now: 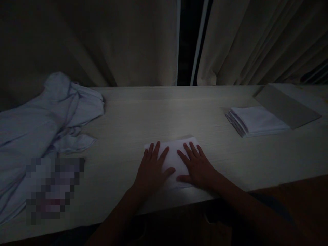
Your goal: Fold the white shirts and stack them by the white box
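Note:
A small folded white cloth (pixel 175 152) lies flat near the front edge of a pale wooden table (pixel 159 112). My left hand (pixel 151 169) rests palm down on its left half, fingers spread. My right hand (pixel 196 165) presses flat on its right half, fingers spread too. Neither hand grips anything. The scene is dim.
A loose heap of pale cloths (pixel 43 126) covers the table's left end. A neat stack of folded white cloths (pixel 253 121) sits at the right, beside a flat grey board (pixel 284 106). Beige curtains (pixel 115 41) hang behind the table.

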A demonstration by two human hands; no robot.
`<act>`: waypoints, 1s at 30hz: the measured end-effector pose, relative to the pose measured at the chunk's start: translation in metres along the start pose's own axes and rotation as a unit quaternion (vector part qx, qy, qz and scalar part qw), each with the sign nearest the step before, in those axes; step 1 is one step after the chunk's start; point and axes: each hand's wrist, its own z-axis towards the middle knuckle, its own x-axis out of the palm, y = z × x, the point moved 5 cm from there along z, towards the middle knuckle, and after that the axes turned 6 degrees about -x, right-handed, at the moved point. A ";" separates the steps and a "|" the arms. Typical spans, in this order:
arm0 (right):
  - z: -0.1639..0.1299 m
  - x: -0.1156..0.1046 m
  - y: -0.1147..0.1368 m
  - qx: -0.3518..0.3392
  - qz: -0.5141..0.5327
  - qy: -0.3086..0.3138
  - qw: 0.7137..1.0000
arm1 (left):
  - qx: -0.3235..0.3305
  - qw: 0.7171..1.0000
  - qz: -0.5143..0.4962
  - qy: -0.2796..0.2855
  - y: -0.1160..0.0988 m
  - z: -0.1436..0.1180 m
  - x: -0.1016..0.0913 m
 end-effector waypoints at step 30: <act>0.025 0.005 -0.027 0.068 -0.022 -0.047 0.996 | 0.093 0.994 0.033 0.038 -0.024 -0.019 0.014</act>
